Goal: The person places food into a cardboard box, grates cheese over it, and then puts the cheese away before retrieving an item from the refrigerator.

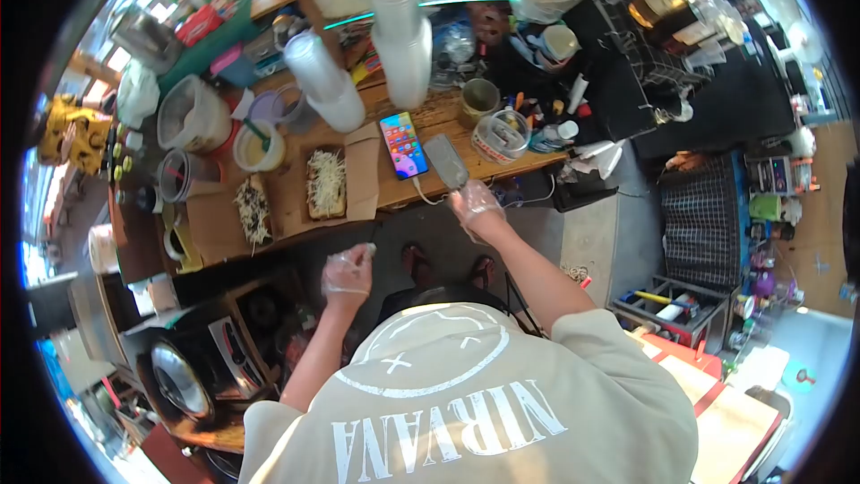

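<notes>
My left hand (347, 272), in a clear plastic glove, is raised in front of the wooden counter (394, 195), its fingers pinched around something small and pale that I cannot make out. My right hand (477, 206), also gloved, is at the counter's front edge, just below a grey power bank (445, 161); its fingers are bent, and whether they hold anything is unclear. Left of the power bank lies a lit phone (404, 145) with a white cable. Two open cardboard boxes hold food: one topped with pale shreds (326, 184), the other with shreds and dark bits (253, 210).
Stacks of plastic cups (401, 54) stand behind the phone. Tubs, including one with a green-handled utensil (259, 149), are at the left. A metal tin (480, 99) and a clear container (502, 135) are at the right. A burner (179, 379) is at lower left.
</notes>
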Demonstrator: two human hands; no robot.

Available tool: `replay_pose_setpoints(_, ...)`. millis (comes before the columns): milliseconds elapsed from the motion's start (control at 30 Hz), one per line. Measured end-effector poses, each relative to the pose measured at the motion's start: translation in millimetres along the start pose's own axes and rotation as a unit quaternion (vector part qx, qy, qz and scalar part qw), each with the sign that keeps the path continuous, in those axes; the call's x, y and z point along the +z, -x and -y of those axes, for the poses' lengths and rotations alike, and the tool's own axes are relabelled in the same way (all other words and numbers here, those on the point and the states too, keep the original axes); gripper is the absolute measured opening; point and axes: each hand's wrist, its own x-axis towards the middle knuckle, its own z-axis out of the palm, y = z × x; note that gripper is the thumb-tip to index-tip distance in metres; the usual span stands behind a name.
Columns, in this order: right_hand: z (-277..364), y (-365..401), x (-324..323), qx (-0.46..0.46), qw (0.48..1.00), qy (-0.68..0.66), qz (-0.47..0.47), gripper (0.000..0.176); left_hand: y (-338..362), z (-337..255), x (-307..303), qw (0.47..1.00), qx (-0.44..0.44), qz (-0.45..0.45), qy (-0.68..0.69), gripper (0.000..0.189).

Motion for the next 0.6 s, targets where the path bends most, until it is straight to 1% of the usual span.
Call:
replay_pose_setpoints(33, 3.7, -11.4, -1.4, 0.022, 0.998, -0.018, 0.063, 0.034, -1.6, -9.1, 1.4, 1.000, 0.011, 0.005, -0.001, 0.017)
replay_pose_setpoints(67, 8.2, -22.3, -2.7, 0.043, 0.991, -0.037, 0.124, 0.036, -3.3, -19.4, 3.1, 0.999, 0.019, 0.038, 0.010, 0.017)
replay_pose_setpoints(100, 5.7, -38.4, 7.2, 0.051, 0.991, -0.042, 0.115, 0.036, -6.1, -27.2, 4.5, 0.997, 0.028, 0.070, 0.019, 0.016)
replay_pose_setpoints(133, -2.5, -56.4, 25.3, 0.102, 0.982, -0.082, 0.138, 0.043, -7.4, -26.0, 14.1, 0.996, 0.060, 0.062, 0.027, 0.016)
replay_pose_setpoints(167, -6.0, -66.3, 35.8, 0.152, 0.968, -0.122, 0.160, 0.053, -11.3, -31.2, 16.1, 0.995, 0.072, 0.068, 0.025, 0.016)
replay_pose_setpoints(200, -2.6, -65.1, 37.0, 0.157, 0.967, -0.128, 0.151, 0.053, -15.4, -37.7, 18.5, 0.993, 0.076, 0.075, 0.039, 0.016)
replay_pose_setpoints(233, 0.7, -59.5, 37.4, 0.114, 0.983, -0.121, 0.079, 0.057, -19.1, -42.3, 20.2, 0.992, 0.080, 0.083, 0.054, 0.016)
replay_pose_setpoints(267, 0.4, -53.6, 34.3, 0.071, 0.991, -0.109, 0.007, 0.063, -21.3, -43.2, 24.6, 0.991, 0.069, 0.108, 0.024, 0.016)
replay_pose_setpoints(300, -6.0, -49.9, 31.3, 0.077, 0.991, -0.111, -0.002, 0.063, -23.0, -45.1, 29.8, 0.990, 0.079, 0.112, 0.025, 0.016)
replay_pose_setpoints(367, -20.5, -39.2, 24.5, 0.005, 0.996, -0.086, 0.013, 0.074, -22.8, -49.6, 39.6, 0.991, 0.074, 0.102, 0.044, 0.020)
replay_pose_setpoints(400, -22.9, -20.1, 3.3, -0.072, 0.995, -0.068, 0.004, 0.070, -20.6, -51.7, 45.2, 0.990, 0.082, 0.104, 0.044, 0.020)
replay_pose_setpoints(433, -26.7, -3.6, -17.1, -0.069, 0.995, -0.068, -0.005, 0.070, -18.8, -54.5, 51.6, 0.989, 0.085, 0.120, 0.017, 0.021)
replay_pose_setpoints(467, -32.8, 11.4, -37.8, -0.097, 0.992, -0.077, 0.034, 0.064, -18.9, -58.9, 58.6, 0.987, 0.092, 0.135, -0.011, 0.022)
replay_pose_setpoints(500, -45.1, 26.3, -57.7, -0.122, 0.986, -0.086, 0.070, 0.059, -17.8, -65.5, 66.6, 0.986, 0.052, 0.149, 0.054, 0.023)
replay_pose_setpoints(533, -78.6, 41.2, -91.0, -0.084, 0.987, -0.072, 0.120, 0.051, -24.2, -86.2, 82.8, 0.981, 0.088, 0.162, 0.063, 0.024)
replay_pose_setpoints(567, -104.2, 55.9, -109.0, -0.055, 0.979, -0.059, 0.188, 0.044, -22.9, -95.5, 92.6, 0.977, 0.105, 0.170, 0.070, 0.025)
replay_pose_setpoints(600, -137.2, 65.2, -118.2, -0.034, 0.983, -0.054, 0.170, 0.039, -26.9, -113.9, 101.4, 0.976, 0.117, 0.170, 0.067, 0.025)
